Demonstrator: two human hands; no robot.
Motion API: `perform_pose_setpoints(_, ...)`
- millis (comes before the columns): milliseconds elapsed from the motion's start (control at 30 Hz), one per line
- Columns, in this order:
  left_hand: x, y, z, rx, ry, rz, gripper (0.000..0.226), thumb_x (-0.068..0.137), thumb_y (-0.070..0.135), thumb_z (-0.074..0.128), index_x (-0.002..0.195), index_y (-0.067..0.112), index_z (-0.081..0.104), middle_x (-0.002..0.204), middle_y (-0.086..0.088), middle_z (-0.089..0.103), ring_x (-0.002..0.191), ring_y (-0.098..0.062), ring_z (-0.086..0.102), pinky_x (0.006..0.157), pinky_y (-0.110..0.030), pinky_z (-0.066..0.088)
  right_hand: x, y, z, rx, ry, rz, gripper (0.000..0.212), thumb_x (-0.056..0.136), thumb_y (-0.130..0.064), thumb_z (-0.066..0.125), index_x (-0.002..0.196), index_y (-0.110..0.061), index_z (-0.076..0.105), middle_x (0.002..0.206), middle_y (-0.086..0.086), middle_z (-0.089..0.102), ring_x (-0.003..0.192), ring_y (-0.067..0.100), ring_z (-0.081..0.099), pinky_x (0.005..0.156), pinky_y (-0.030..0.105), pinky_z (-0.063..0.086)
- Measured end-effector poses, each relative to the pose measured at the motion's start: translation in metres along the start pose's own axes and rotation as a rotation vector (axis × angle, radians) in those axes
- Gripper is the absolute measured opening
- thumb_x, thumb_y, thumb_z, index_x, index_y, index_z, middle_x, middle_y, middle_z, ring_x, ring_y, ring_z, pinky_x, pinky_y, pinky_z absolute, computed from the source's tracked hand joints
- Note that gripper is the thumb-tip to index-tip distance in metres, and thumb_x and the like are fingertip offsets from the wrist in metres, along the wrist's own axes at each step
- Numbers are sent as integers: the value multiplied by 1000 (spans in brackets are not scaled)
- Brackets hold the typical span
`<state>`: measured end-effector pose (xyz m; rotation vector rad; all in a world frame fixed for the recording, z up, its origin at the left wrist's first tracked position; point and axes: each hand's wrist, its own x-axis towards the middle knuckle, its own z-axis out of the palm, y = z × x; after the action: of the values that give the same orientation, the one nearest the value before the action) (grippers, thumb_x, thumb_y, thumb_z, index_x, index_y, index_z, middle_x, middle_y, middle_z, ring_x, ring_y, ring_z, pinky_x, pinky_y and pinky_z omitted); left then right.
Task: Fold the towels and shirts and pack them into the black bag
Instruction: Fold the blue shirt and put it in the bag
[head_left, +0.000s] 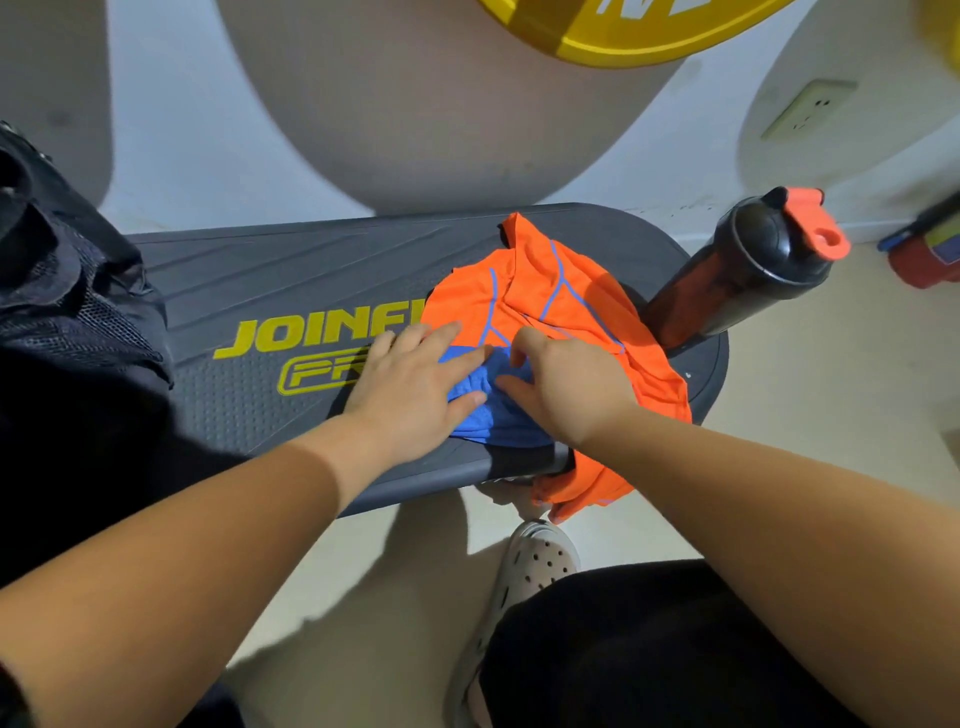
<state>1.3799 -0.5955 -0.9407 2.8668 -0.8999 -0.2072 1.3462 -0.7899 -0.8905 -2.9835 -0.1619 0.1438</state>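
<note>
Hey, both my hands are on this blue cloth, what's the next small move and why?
Probably pull the fold pinched by the right hand outward to flatten the blue cloth: it lies bunched on the orange shirt, while the left hand presses flat on its other side, pinning it.

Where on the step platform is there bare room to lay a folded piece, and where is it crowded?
Free: on the step platform, the left-middle stretch with the yellow lettering, between the black bag and the orange and blue shirt. Crowded: the right end, where the shirt, the left hand and right hand on it, and the shaker bottle cluster.
</note>
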Motion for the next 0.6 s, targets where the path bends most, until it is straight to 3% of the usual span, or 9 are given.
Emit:
perform_pose_setpoints(100, -1, -9, 17, 14, -80, -17, 66, 95, 69, 20, 155, 44, 12, 167, 8, 0, 152, -28, 0, 119, -60, 3, 5, -9, 12, -63, 178, -1, 42, 80, -48, 70, 108, -19, 59, 103, 7, 63, 97, 33, 59, 77, 41, 46)
perform_pose_setpoints(167, -5, -16, 22, -6, -58, -33, 78, 91, 73, 19, 158, 35, 4, 167, 6, 2, 153, -26, 0, 120, -60, 4, 2, -11, 32, -155, 128, 3, 57, 85, -51, 57, 134, -23, 54, 135, 8, 55, 127, 35, 49, 100, 48, 40)
perform_pose_setpoints(233, -6, -21, 20, -83, 4, -65, 91, 86, 76, 33, 158, 25, 11, 163, 1, 21, 151, -26, 14, 120, -54, 12, -6, -8, 52, -191, 42, 53, 67, 93, -54, 35, 153, -24, 35, 159, 7, 34, 148, 34, 25, 116, 56, 20)
perform_pose_setpoints(300, -3, -25, 15, -165, 90, -60, 94, 80, 73, 54, 154, 20, 29, 145, -3, 47, 137, -28, 36, 113, -50, 28, -12, -6, 65, -190, 8, 106, 69, 95, -55, 24, 157, -24, 23, 164, 5, 23, 152, 33, 13, 119, 60, 11)
perform_pose_setpoints(367, 0, -27, 8, -258, 142, -18, 85, 75, 62, 71, 147, 26, 42, 124, 0, 58, 122, -28, 46, 103, -46, 36, -13, -6, 68, -186, 2, 124, 70, 95, -56, 22, 158, -24, 19, 165, 5, 20, 153, 33, 10, 119, 62, 9)
perform_pose_setpoints(500, 4, -31, -11, -686, 58, -63, 60, 73, 27, 85, 121, 41, 52, 112, 8, 61, 105, -13, 56, 91, -31, 45, -14, -8, 65, -149, 32, 140, 69, 96, -57, 23, 157, -26, 19, 164, 4, 22, 153, 32, 11, 119, 61, 11)
perform_pose_setpoints(600, 8, -38, -22, -831, -49, -117, 54, 72, 17, 84, 104, 44, 51, 97, 5, 55, 88, -11, 55, 79, -31, 46, -18, -9, 64, -102, 77, 145, 66, 98, -53, 33, 158, -29, 17, 165, 3, 18, 153, 31, 7, 120, 57, 8)
